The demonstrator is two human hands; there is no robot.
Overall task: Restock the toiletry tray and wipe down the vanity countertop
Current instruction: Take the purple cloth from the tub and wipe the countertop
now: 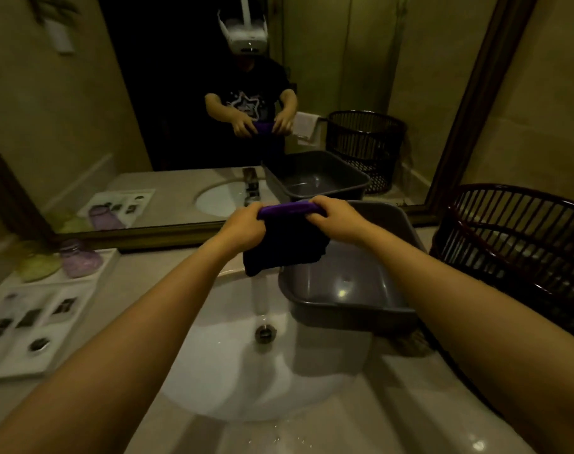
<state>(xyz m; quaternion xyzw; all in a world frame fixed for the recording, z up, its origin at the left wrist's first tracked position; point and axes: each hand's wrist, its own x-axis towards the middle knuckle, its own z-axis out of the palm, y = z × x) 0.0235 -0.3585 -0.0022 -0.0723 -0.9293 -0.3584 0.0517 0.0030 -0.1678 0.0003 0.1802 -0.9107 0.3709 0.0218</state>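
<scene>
A purple cloth point(287, 244) hangs above the back of the white sink point(220, 365), stretched between my two hands. My left hand point(243, 226) grips its left top edge and my right hand point(335, 216) grips its right top edge. A stream of water point(258, 296) falls below the cloth toward the drain point(265, 332); the tap is hidden behind the cloth. The white toiletry tray point(33, 319) lies on the countertop point(393, 414) at the left, with several small dark packets on it, plus a purple glass point(79, 258) and a green glass point(36, 262) at its far end.
A grey plastic tub point(348, 290) sits on the counter's right, overhanging the sink rim. A dark slatted basket point(521, 253) stands at the far right. The wall mirror point(180, 109) runs along the counter's back. Water drops dot the counter's front edge.
</scene>
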